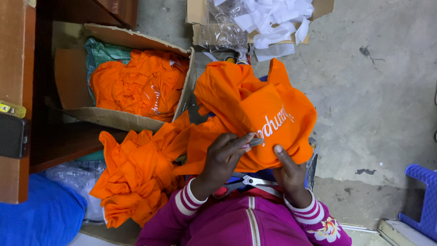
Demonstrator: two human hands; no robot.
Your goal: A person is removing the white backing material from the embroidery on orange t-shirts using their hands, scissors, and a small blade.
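In the centre of the frame, an orange garment [255, 107] with white lettering is lying bunched over the person's lap, and both hands are working on its lower edge. The left hand [225, 157] is curling its fingers together and pinching a small grey tool [256, 142], seemingly a thread snip, against the cloth just below the lettering. The right hand [290, 171] is gripping the fabric beside it, thumb pressed on top and fingers hidden beneath the fold, keeping the patch taut. A pair of scissors [248, 182] with red handles is resting on the lap between the two wrists, touching neither hand.

To the lower left, a heap of orange garments [136, 177] is spilling just beside the lap, and in the upper left a cardboard box [120, 119] is holding more of the same. At the top, a second carton [200, 18] is holding white scraps [273, 20] and clear plastic.

Judging by the grip, the trimming step appears to be in hand on this one garment. The next move would seem to call for a steady right-hand hold and a careful close of the snip near the print without nicking the cloth.
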